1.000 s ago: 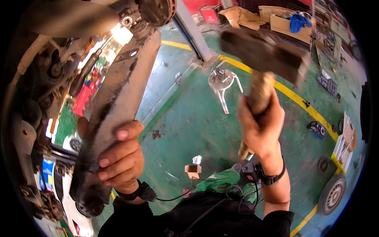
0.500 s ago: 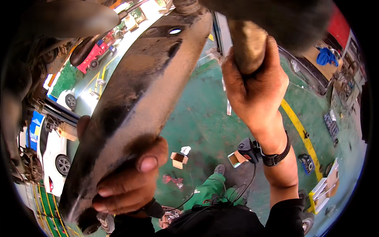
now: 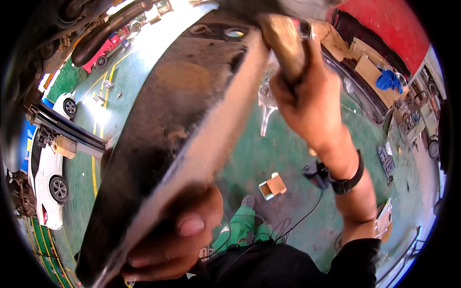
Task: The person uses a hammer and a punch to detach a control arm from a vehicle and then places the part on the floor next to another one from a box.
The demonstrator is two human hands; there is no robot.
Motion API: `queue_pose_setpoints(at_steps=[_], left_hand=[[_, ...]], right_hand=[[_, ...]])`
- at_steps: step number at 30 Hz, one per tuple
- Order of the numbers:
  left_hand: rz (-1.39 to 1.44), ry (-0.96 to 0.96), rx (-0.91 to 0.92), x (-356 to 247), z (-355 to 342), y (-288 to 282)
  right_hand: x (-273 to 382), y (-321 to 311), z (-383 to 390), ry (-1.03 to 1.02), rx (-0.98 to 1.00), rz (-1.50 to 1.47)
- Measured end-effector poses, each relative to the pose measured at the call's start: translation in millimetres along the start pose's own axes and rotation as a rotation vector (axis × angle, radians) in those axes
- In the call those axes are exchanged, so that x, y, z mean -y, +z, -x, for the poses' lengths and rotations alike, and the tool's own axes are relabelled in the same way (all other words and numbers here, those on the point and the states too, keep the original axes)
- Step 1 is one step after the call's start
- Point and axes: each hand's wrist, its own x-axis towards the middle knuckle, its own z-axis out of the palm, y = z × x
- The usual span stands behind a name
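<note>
Gripping the lower part of a long, grimy suspension arm (image 3: 177, 110), the left hand (image 3: 180, 237) is curling its fingers around the near edge, while a bit of a digit is showing at the opposite edge. The suspension arm is slanting from the lower left up to the top centre, well above the green floor (image 3: 249, 161).

The right hand (image 3: 309, 103) is wrapping tightly around the wooden handle (image 3: 285, 43) of a hammer, fingers folded and closed on the wood, just beside the upper end of the suspension arm. The hammer head (image 3: 312, 7) is blurring at the top edge, so I cannot tell whether it is touching the metal. A black strap (image 3: 353, 175) is circling the right wrist, with a small black device (image 3: 316, 174) sitting beside it.

Below, an open cardboard box (image 3: 272, 186) is lying near the person's shoe (image 3: 248, 200). A white car (image 3: 45, 187) is standing at the left, and a blue cloth (image 3: 388, 80) is resting on cardboard (image 3: 367, 72) at the upper right.
</note>
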Motion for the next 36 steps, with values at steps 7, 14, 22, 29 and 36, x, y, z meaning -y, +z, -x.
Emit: queue_pose_setpoints(at_steps=[7,14,22,29,36], left_hand=[[-0.095,-0.045,-0.055,-7.5,4.1,7.3],[-0.094,-0.077,-0.043,-4.0,0.9,6.3],[-0.156,-0.002,-0.062,-6.0,5.0,2.8],[-0.188,-0.041,-0.080,-1.3,6.2,13.8],[-0.137,-0.008,-0.096,1.7,-0.6,6.9]], right_hand=[[4.7,-19.5,17.9,-0.014,-0.172,-0.015],[-9.4,-6.0,16.4,-0.060,-0.366,-0.071],[0.6,4.1,5.8,-0.021,-0.298,-0.056],[10.7,-22.7,5.4,-0.069,-0.034,0.047],[-4.0,-5.9,8.3,-0.128,-0.360,-0.091]])
